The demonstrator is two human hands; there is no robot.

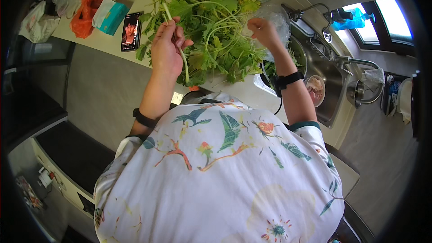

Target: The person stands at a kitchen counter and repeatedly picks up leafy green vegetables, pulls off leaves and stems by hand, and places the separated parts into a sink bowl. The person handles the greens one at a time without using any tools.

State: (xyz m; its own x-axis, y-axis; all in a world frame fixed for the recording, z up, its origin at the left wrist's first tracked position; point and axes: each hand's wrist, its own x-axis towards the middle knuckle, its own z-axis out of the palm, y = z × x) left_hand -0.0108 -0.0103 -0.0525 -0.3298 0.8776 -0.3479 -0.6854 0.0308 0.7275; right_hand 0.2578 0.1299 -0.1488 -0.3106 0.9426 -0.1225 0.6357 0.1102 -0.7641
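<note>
My left hand [170, 42] is closed around a pale green stalk [185, 63], whose ends stick out above and below the fingers. A large heap of leafy green stalks [219, 37] covers the counter beside and beyond it, some leaves yellowed. My right hand [263, 30] hovers at the heap's right edge, fingers curled; whether anything is between its fingertips cannot be told. Behind that hand lies a clear plastic bag [280, 23]. More greens sit in a container partly hidden by the right forearm.
On the left of the counter [101, 45] are a phone [131, 32], a teal tissue pack [113, 18] and a red plastic bag [88, 13]. To the right, a steel sink [325, 98] with a faucet [362, 62] holds a bowl of raw meat [315, 91].
</note>
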